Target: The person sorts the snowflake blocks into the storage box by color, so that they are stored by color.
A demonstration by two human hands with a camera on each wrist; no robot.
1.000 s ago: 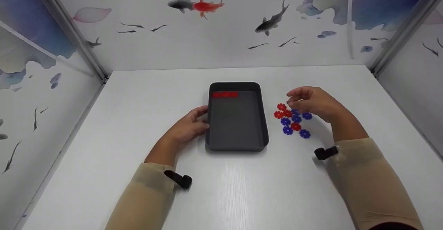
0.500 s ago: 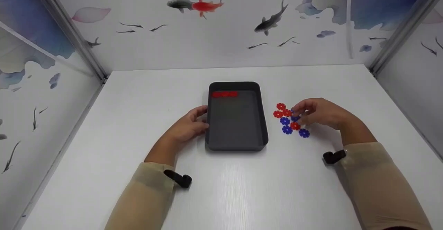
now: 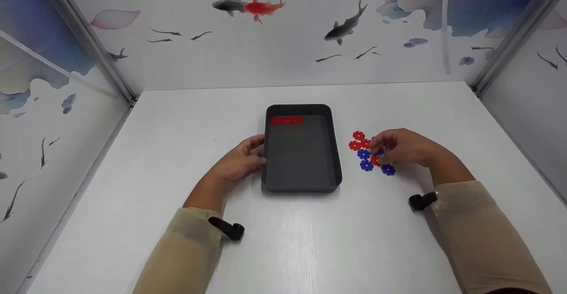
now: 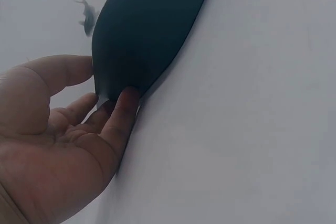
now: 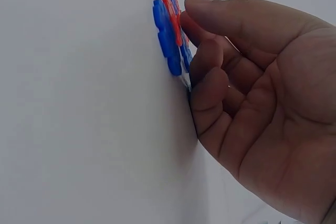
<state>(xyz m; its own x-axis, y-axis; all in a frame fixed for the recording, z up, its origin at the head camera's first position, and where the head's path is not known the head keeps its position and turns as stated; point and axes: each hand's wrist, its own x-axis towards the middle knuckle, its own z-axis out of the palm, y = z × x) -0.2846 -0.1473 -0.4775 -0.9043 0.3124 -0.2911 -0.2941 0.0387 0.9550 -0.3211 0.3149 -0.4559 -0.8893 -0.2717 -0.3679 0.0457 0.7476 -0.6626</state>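
A dark grey tray [image 3: 301, 156] stands on the white table, with several red notched discs [image 3: 287, 120] in a row at its far left corner. My left hand [image 3: 237, 164] rests against the tray's left side; in the left wrist view its thumb and fingertips touch the tray wall [image 4: 152, 19]. To the right lie flat, loose red discs [image 3: 358, 135] and blue discs [image 3: 388, 169], shaped like flowers. Over the pile's right part is my right hand [image 3: 405, 148], fingers bent, thumb apart from the index finger. It hides some blue discs, and I see none held.
The white table [image 3: 274, 241] extends around the tray and pile. A back wall [image 3: 283, 50] with painted fish and side panels enclose it. A black wrist camera [image 3: 423, 201] sits on the right sleeve, another black camera [image 3: 227, 228] on the left.
My right hand first shifted right and nearer to me, lowering toward the discs, then slid slightly left over the red and blue ones. The left hand and tray stay put.
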